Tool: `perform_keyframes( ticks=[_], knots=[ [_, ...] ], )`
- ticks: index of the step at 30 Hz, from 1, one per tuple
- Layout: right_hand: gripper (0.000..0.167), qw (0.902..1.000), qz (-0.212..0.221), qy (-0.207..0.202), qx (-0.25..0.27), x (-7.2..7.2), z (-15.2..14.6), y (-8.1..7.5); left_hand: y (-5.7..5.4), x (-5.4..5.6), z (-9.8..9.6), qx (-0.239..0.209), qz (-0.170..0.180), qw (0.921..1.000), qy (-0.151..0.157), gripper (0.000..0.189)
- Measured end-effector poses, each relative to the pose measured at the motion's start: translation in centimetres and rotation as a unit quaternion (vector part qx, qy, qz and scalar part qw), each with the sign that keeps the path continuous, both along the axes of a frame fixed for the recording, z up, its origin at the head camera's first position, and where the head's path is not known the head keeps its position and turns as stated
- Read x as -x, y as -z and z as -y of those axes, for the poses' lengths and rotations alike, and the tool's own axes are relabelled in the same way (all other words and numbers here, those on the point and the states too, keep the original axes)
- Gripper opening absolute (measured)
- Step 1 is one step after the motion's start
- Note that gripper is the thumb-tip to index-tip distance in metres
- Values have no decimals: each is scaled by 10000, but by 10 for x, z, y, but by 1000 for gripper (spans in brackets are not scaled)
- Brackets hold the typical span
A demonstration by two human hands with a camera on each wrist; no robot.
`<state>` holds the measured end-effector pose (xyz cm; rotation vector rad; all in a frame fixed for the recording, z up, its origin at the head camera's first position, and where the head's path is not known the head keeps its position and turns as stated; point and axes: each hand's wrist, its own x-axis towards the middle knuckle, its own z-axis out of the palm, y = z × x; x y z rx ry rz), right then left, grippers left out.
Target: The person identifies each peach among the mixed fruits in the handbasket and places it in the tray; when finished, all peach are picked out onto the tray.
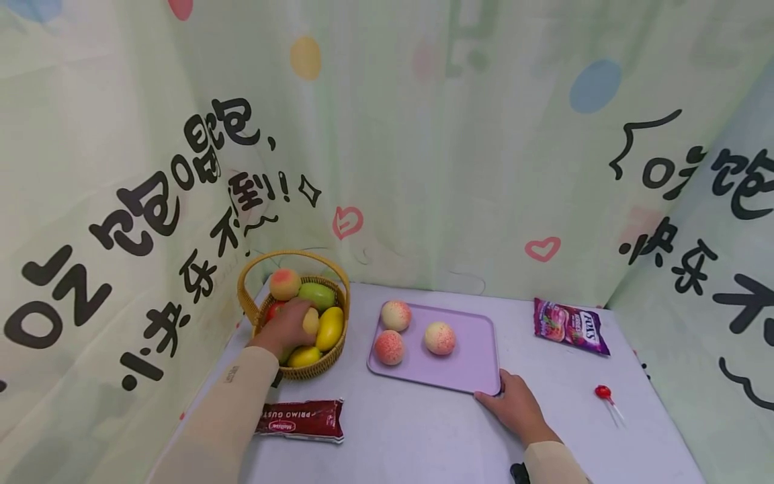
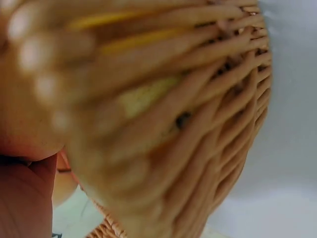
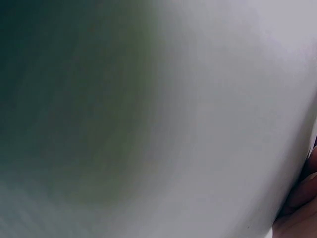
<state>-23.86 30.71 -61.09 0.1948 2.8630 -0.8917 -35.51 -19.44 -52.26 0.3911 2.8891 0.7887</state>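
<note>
My left hand reaches into a wicker basket and grips a pale yellow, rounded fruit, partly hidden by the fingers. Around it in the basket are a peach, a green fruit, a mango and a lemon. The left wrist view shows the basket's woven side close up. My right hand holds the front right corner of a lilac tray, thumb at its front edge. Three peaches lie on the tray.
A dark red packet lies in front of the basket. At the right are a purple candy bag and a red lollipop. The basket's tall handle arches over the fruit. Printed curtains enclose the white table.
</note>
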Motion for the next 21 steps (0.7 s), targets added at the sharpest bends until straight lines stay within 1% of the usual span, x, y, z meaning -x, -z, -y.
perform_keyframes(
  ticks=[3, 4, 7, 10, 15, 18, 21],
  knots=[
    [95, 10000, 10, 19, 21, 0, 0, 1, -4, -1, 4, -140, -156, 9998, -14, 80],
    [95, 10000, 18, 24, 28, 0, 0, 1, -5, -2, 5, -173, -240, 9996, 30, 81],
    [95, 10000, 61, 51, 41, 1, -1, 3, -9, -4, 6, -200, -353, 9992, 30, 81],
    [96, 10000, 71, 52, 19, 1, -1, 3, -12, -6, 8, -231, -352, 9991, -34, 81],
    [94, 10000, 60, 38, 16, 2, -2, 4, -16, -8, 10, -475, -264, 9983, -200, 82],
    [94, 9999, 93, 51, 30, 2, -2, 4, -17, -8, 12, -552, -257, 9975, -347, 84],
    [95, 10000, 89, 43, 14, 2, -1, 3, -16, -7, 15, -616, -337, 9963, -499, 83]
  ],
)
